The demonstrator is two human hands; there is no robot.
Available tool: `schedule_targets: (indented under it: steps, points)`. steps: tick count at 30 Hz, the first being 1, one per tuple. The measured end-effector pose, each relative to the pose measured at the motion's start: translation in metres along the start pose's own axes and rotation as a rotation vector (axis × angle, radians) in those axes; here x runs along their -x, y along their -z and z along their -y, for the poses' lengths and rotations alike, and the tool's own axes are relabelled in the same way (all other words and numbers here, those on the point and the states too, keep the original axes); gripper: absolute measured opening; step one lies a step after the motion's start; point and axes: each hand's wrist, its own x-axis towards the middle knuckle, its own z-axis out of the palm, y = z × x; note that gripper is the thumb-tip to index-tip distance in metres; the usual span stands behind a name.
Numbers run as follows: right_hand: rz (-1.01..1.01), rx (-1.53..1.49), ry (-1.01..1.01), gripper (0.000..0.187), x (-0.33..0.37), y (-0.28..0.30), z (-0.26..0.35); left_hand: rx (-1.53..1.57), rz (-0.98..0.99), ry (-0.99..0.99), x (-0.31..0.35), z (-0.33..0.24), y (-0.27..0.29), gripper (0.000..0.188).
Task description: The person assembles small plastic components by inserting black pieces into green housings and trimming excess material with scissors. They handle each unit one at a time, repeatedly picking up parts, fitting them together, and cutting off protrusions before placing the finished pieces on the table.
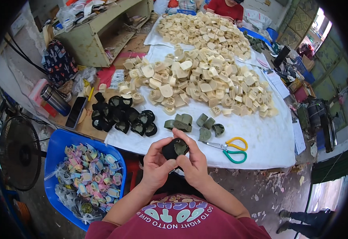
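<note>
Between my two hands, just off the table's near edge, is a small rounded cup-like piece point(169, 150), black outside with olive green showing in its opening. My left hand point(154, 162) grips its left side, and my right hand point(195, 164) closes round its right side with the thumb at the opening. Just beyond my fingertips lie olive-green moulded pieces point(183, 122), with several more green pieces point(205, 134) to their right. Scissors point(231, 149) with one yellow and one green handle rest to the right of my hands. A cluster of similar black pieces point(120, 113) lies to the left.
Large heaps of cream moulded pieces point(205, 83) cover the white-clothed table point(261, 153). A blue tub point(52, 159) of pastel pieces stands at lower left, near a fan point(20, 153). A phone point(76, 112) and flask point(54, 99) sit at left. Another person point(225, 10) works at the far end.
</note>
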Motion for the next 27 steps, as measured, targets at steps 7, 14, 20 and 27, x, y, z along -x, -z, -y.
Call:
schedule_targets:
  steps: [7,14,20,27]
  points:
    - [0.027,0.549,0.232,0.058,-0.008,0.008,-0.007,0.018,-0.091,0.041,0.0,0.004,-0.001,0.054]
    - [0.08,-0.258,-0.299,0.049,-0.005,0.004,0.005,0.034,0.03,0.049,0.003,0.005,0.01,0.057]
    - [0.14,-0.657,-0.428,0.042,-0.002,0.021,-0.002,0.222,0.09,0.166,0.003,0.0,0.007,0.056]
    - [0.262,-0.879,-0.556,0.035,-0.01,0.031,-0.005,0.287,0.178,0.234,0.005,0.001,0.013,0.059]
